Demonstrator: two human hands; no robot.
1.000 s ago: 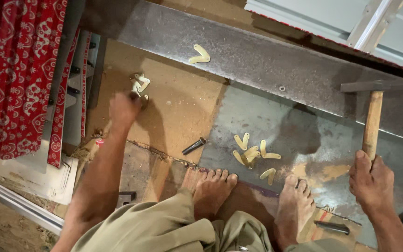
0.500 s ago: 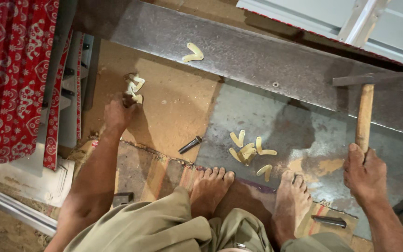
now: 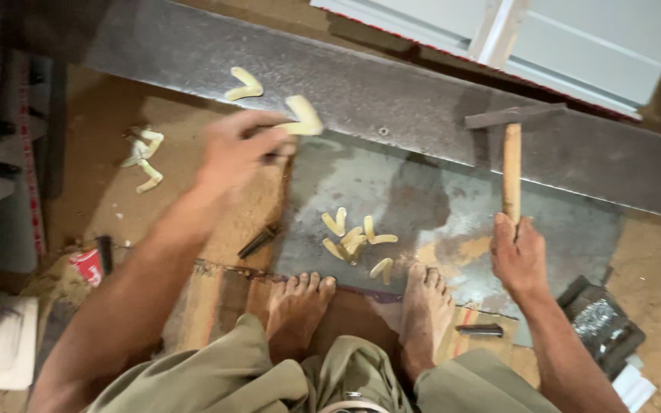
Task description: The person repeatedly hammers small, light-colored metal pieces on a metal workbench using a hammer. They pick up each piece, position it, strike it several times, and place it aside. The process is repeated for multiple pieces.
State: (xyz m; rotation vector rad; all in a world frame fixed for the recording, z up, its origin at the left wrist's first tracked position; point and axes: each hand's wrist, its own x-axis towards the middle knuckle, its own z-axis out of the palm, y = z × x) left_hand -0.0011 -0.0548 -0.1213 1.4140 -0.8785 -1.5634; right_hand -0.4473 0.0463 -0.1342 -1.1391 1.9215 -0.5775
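Hands above a metal sheet (image 3: 453, 199)
Left hand (image 3: 240, 150) pinched a pale curved piece (image 3: 304, 115); right hand (image 3: 519, 258) gripped a wooden-handled hammer (image 3: 511, 164).

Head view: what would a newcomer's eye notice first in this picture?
First, the hammer, its wooden handle held upright in the right hand over the grey metal sheet. Next, the blurred left hand, whose fingers hold a pale curved piece at the sheet's upper left edge. More pale pieces lie on the sheet near two bare feet.
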